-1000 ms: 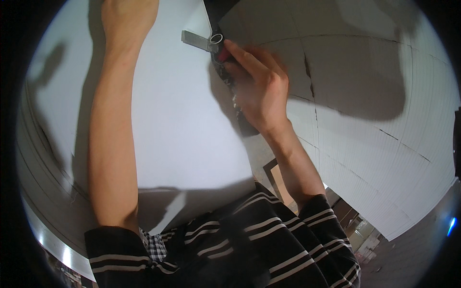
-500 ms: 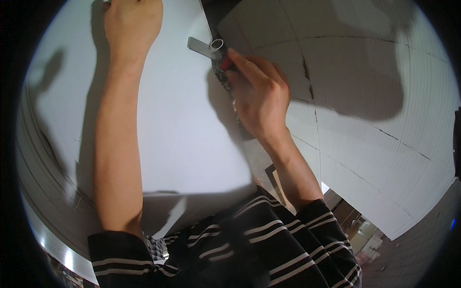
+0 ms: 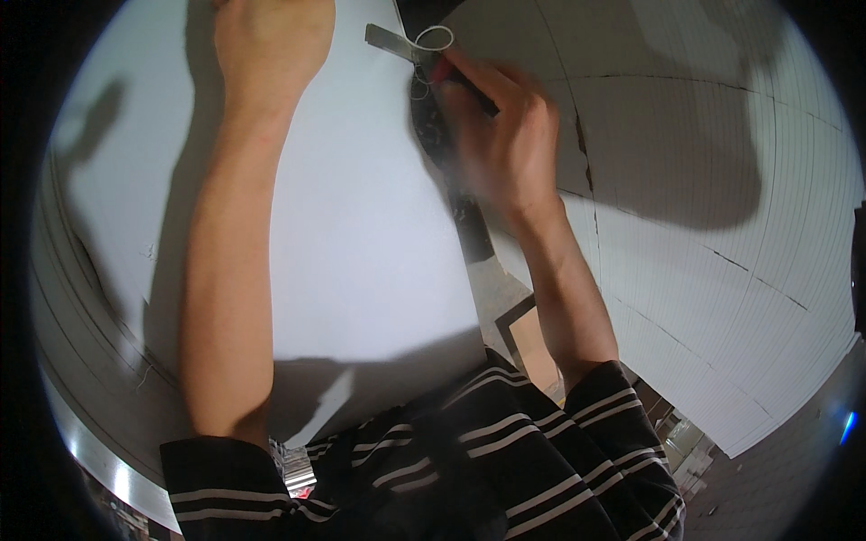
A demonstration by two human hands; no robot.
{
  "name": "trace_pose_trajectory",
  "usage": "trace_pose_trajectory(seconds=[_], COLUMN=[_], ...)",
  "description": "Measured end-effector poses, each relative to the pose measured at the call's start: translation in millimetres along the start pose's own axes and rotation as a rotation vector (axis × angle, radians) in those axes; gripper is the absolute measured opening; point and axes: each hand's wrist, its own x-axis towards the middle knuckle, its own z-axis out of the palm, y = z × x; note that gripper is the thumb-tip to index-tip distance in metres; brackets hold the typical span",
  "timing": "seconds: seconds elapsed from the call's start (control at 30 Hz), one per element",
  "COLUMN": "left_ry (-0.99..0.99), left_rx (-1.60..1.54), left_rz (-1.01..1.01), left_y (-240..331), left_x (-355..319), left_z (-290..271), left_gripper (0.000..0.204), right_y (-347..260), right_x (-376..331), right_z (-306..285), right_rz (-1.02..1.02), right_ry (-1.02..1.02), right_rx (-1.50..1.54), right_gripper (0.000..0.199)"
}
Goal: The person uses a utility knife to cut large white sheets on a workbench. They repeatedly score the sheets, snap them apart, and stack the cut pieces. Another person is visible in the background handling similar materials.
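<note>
A large smooth white panel (image 3: pixel 370 225) lies in front of me. At its upper right edge my right hand (image 3: pixel 510 135) is closed round a trimming tool with a red and black grip (image 3: pixel 442 69). The tool's flat grey metal plate (image 3: pixel 390 42) reaches over the panel's edge onto its face. A thin white curled shaving (image 3: pixel 434 38) loops up beside the plate. My left hand (image 3: pixel 275 36) is over the panel's upper left part, with its fingers cut off by the top of the picture, so its grip is hidden.
To the right stands a big stack of thin white sheets (image 3: pixel 677 261) with dark gaps in its side. A dark strip strewn with white scraps (image 3: pixel 465 216) runs between panel and stack. A brown board with a black border (image 3: pixel 532 347) shows below. A curved shiny metal rim (image 3: pixel 113 473) is at lower left.
My right hand has moved the tool farther up along the panel's edge, and the shaving's loop looks larger. My left hand has shifted slightly right and upward.
</note>
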Motion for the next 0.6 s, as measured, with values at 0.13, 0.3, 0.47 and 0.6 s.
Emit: trace_pose_trajectory(seconds=[0.13,0.3,0.47,0.6], left_ry=[0.063,0.072,-0.011,-0.044], left_rx=[0.039,0.033,-0.112,0.131], left_rz=[0.094,0.059,0.185,0.377], left_y=[-7,-21,-40,-44], left_x=[7,10,15,10], left_z=[3,10,20,23], left_gripper=[0.042,0.037,0.052,0.067], right_y=[7,14,20,23], right_x=[18,49,90,123], right_z=[6,24,41,55], right_rz=[-0.049,-0.074,-0.061,-0.030], right_ry=[-0.001,0.064,0.036,0.023], right_rx=[-0.050,-0.063,-0.017,-0.102], right_gripper=[0.024,0.022,0.023,0.028])
